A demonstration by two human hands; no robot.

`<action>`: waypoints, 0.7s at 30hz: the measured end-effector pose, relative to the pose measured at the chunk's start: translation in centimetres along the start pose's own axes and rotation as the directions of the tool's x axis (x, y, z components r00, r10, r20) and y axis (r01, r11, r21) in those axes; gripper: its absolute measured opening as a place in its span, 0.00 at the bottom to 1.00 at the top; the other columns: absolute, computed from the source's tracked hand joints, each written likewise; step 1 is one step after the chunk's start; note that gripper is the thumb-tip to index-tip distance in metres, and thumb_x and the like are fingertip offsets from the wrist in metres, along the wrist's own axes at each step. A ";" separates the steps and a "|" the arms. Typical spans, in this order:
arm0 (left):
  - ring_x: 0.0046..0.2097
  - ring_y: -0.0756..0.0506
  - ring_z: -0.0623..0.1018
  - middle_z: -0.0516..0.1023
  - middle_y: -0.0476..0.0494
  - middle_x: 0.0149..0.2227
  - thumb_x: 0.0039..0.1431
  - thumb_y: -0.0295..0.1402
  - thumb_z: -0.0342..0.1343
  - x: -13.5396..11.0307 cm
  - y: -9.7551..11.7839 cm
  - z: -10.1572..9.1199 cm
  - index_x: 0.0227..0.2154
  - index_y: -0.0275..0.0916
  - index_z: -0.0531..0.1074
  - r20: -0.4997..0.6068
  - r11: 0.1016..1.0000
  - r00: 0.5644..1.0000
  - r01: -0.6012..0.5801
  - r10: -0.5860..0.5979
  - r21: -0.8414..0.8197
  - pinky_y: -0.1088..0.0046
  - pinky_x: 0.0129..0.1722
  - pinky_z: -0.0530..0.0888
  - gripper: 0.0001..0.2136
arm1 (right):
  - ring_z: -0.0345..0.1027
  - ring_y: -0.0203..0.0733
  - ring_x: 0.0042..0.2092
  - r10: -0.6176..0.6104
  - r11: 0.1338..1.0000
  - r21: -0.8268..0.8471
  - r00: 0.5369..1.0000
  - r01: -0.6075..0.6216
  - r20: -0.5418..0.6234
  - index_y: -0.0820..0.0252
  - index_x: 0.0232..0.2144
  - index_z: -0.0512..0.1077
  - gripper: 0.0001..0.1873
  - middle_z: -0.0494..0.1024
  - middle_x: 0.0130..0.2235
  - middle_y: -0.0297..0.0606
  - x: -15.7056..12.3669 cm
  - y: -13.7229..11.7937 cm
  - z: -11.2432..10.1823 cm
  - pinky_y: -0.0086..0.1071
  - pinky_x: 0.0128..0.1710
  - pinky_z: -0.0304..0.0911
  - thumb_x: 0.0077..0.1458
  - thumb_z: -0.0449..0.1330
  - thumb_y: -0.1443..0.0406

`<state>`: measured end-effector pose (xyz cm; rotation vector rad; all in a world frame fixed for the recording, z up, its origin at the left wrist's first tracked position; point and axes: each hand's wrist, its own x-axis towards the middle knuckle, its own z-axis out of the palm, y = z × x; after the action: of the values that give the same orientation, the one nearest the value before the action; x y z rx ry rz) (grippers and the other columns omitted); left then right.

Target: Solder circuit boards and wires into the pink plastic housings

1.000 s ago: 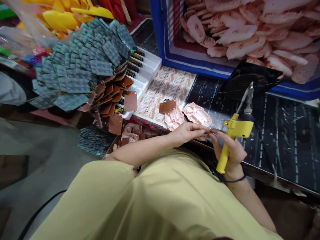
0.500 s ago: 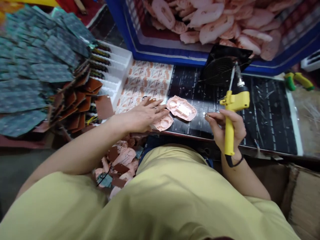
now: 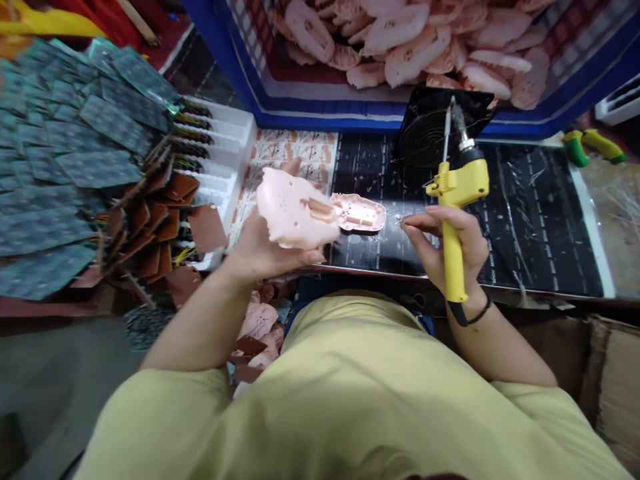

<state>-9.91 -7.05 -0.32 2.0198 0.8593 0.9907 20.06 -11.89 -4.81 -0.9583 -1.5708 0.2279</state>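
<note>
My left hand grips a pale pink plastic shell, lifted above the bench with its outer side facing up. Its thumb lies along the near edge, while most of the fingers are hidden beneath. Just right of it, a second pink shell half rests on the black mat, hollow side up. My right hand is wrapped round the handle of a yellow soldering gun, whose tip points away from me. The thumb and forefinger of that hand also pinch a tiny shiny piece, too small to identify.
A blue crate full of pink shells stands behind the mat, with a black fan before it. At left are piled green circuit boards, brown boards and a white foam tray. Yellow-green cutters lie at right.
My left hand has picked up the nearer pink shell, turned it outer side up and drawn it slightly left. My right hand still holds the soldering gun in nearly the same place.
</note>
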 end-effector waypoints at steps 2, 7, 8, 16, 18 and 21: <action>0.61 0.33 0.78 0.72 0.31 0.63 0.52 0.57 0.70 -0.5 -0.3 2.2 0.72 0.45 0.52 -0.046 0.986 0.999 -0.017 0.010 -0.163 0.52 0.62 0.76 0.51 | 0.83 0.40 0.39 -0.032 0.999 -0.002 0.999 0.032 0.012 0.49 0.55 0.71 0.25 0.84 0.43 0.32 0.8 -0.7 0.4 0.35 0.45 0.82 0.57 0.69 0.72; 0.67 0.33 0.72 0.66 0.32 0.67 0.56 0.58 0.67 -1.4 -2.1 7.5 0.71 0.52 0.47 -0.229 0.961 0.965 -0.177 0.127 -0.213 0.48 0.67 0.71 0.48 | 0.83 0.40 0.40 -0.200 0.977 -0.065 0.979 0.202 0.029 0.48 0.54 0.70 0.23 0.85 0.44 0.31 2.5 -2.9 1.0 0.34 0.44 0.82 0.59 0.68 0.71; 0.67 0.33 0.72 0.65 0.34 0.68 0.56 0.57 0.67 -1.5 -2.4 8.1 0.71 0.55 0.47 -0.268 0.958 0.950 -0.216 0.161 -0.191 0.47 0.68 0.71 0.47 | 0.83 0.40 0.41 -0.226 0.969 -0.090 0.973 0.229 0.041 0.48 0.54 0.70 0.22 0.85 0.44 0.30 2.6 -3.2 1.1 0.34 0.44 0.82 0.60 0.67 0.71; 0.64 0.35 0.74 0.69 0.37 0.64 0.52 0.55 0.72 -1.0 -2.6 9.1 0.70 0.52 0.55 -0.326 0.942 0.899 -0.329 0.292 -0.064 0.49 0.66 0.73 0.47 | 0.81 0.37 0.37 -0.285 0.902 -0.288 0.944 0.322 0.166 0.48 0.56 0.71 0.21 0.85 0.41 0.31 1.7 -2.3 1.2 0.29 0.39 0.77 0.62 0.66 0.68; 0.64 0.35 0.74 0.70 0.36 0.63 0.52 0.55 0.72 -1.0 -2.6 9.3 0.70 0.50 0.56 -0.325 0.943 0.895 -0.332 0.307 -0.023 0.50 0.67 0.72 0.47 | 0.80 0.37 0.36 -0.304 0.881 -0.313 0.932 0.354 0.198 0.47 0.57 0.70 0.22 0.84 0.39 0.31 1.4 -1.6 1.2 0.28 0.37 0.75 0.63 0.65 0.68; 0.68 0.33 0.70 0.65 0.35 0.67 0.57 0.59 0.65 -1.1 -2.9 10.0 0.72 0.52 0.49 -0.290 0.951 0.910 -0.309 0.295 0.000 0.48 0.70 0.68 0.46 | 0.79 0.36 0.36 -0.354 0.854 -0.322 0.910 0.408 0.216 0.48 0.58 0.71 0.21 0.83 0.38 0.32 1.3 -1.2 1.2 0.26 0.38 0.74 0.65 0.63 0.68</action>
<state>-2.74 -9.49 -7.60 2.0375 0.6703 1.4938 18.56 -11.37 -3.41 -0.8949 -1.9494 -0.2897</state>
